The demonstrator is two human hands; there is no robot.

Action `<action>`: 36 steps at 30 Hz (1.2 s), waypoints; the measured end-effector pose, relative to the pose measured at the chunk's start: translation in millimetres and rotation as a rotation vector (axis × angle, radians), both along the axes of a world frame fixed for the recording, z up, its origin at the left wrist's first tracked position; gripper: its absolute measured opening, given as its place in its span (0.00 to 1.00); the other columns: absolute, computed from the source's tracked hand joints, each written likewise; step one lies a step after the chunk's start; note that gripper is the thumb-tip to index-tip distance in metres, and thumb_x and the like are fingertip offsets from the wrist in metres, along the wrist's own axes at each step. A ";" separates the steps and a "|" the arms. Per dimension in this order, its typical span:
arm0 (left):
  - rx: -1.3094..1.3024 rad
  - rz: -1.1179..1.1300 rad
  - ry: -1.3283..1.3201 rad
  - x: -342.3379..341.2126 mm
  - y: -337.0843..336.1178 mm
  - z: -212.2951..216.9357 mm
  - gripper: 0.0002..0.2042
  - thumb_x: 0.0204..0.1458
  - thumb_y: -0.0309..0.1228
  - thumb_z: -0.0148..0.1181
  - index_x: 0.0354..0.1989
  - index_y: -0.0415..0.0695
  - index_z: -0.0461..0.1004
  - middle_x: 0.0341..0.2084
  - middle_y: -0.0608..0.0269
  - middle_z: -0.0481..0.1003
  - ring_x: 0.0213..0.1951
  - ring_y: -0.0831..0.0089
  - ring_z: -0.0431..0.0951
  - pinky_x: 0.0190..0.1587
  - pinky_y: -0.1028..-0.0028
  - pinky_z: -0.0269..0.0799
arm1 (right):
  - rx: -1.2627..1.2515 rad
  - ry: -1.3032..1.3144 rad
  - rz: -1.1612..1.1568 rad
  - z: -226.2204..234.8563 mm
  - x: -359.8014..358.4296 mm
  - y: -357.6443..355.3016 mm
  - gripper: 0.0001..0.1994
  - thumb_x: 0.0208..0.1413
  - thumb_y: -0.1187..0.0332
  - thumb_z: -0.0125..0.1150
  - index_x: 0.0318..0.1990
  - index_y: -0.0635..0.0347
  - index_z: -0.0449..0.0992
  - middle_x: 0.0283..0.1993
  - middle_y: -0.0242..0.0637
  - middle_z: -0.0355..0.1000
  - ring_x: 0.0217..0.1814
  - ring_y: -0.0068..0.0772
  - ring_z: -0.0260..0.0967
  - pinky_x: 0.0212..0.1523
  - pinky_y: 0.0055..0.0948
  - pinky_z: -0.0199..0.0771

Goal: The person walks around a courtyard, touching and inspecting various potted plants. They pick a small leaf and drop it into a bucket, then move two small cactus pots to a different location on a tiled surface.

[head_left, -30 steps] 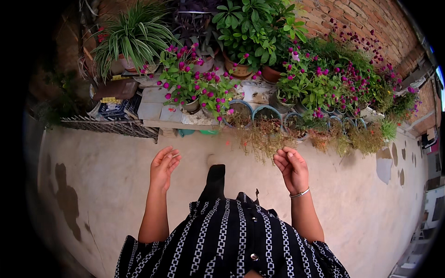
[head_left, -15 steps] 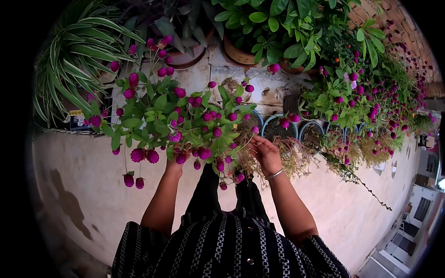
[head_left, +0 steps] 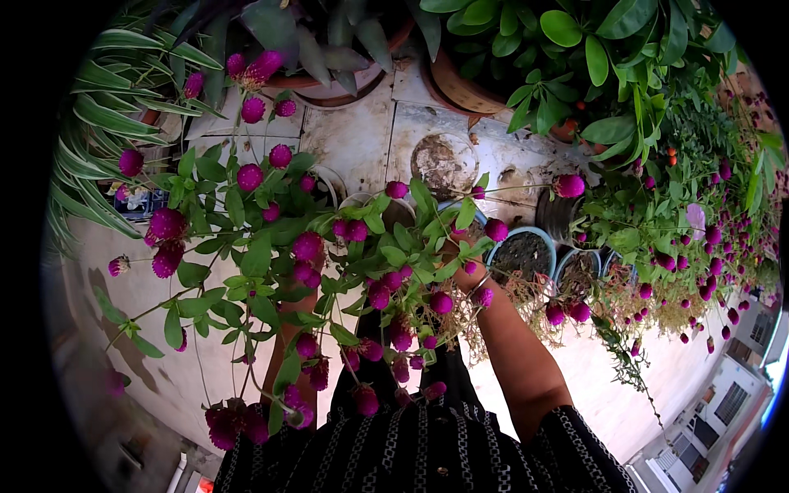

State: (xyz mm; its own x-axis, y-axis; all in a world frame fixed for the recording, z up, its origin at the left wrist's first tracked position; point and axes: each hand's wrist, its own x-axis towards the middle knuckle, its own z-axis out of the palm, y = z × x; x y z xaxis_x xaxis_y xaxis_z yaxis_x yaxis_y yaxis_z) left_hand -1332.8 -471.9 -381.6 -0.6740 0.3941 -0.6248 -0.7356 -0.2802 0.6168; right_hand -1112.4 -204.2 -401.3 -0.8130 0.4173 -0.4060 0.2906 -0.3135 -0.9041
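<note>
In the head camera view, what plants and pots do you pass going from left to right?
Striped long-leaved plant → magenta globe-flowered plant → blue-rimmed pot of soil → trailing plant with magenta flowers.

Both bare forearms reach forward into the magenta-flowered leafy plant (head_left: 329, 271). The right hand (head_left: 462, 275) is mostly hidden there, bangled at the wrist. The left hand seems buried, unseen.
</note>
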 end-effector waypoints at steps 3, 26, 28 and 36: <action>0.007 0.009 0.004 -8.3 8.9 -5.3 0.21 0.52 0.31 0.53 0.56 0.44 0.61 0.51 0.59 0.65 0.52 0.67 0.66 0.53 0.65 0.62 | 0.083 -0.036 0.148 -28.1 2.4 -1.2 0.19 0.55 0.65 0.46 0.55 0.59 0.63 0.51 0.45 0.67 0.51 0.41 0.66 0.51 0.43 0.66; -0.064 -0.029 -0.075 28.6 48.5 -21.0 0.22 0.50 0.29 0.55 0.55 0.44 0.62 0.48 0.59 0.67 0.49 0.69 0.68 0.49 0.69 0.65 | 0.413 -0.240 -0.007 -6.3 -42.7 -9.0 0.20 0.36 0.70 0.64 0.43 0.57 0.74 0.38 0.49 0.72 0.40 0.50 0.70 0.39 0.37 0.70; -0.080 -0.027 -0.060 29.7 48.2 -16.1 0.22 0.50 0.29 0.55 0.55 0.44 0.62 0.47 0.59 0.68 0.48 0.69 0.68 0.48 0.69 0.65 | 0.336 -0.298 -0.083 18.0 -52.9 -10.2 0.19 0.36 0.70 0.65 0.41 0.56 0.75 0.36 0.48 0.72 0.38 0.50 0.71 0.38 0.38 0.70; -0.066 -0.119 0.010 24.5 99.1 -30.8 0.23 0.49 0.28 0.55 0.55 0.43 0.62 0.46 0.59 0.68 0.47 0.69 0.69 0.47 0.70 0.66 | 0.301 -0.194 -0.229 -37.9 -67.4 20.8 0.16 0.41 0.68 0.62 0.40 0.58 0.72 0.34 0.45 0.73 0.35 0.44 0.72 0.34 0.37 0.71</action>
State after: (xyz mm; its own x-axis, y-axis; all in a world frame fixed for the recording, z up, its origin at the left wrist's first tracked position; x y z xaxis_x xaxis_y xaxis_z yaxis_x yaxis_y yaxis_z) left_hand -1308.4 -372.9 -412.4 -0.6311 0.4300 -0.6456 -0.7551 -0.1500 0.6382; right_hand -1179.8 -183.4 -439.2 -0.6065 0.7015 -0.3743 0.4178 -0.1194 -0.9007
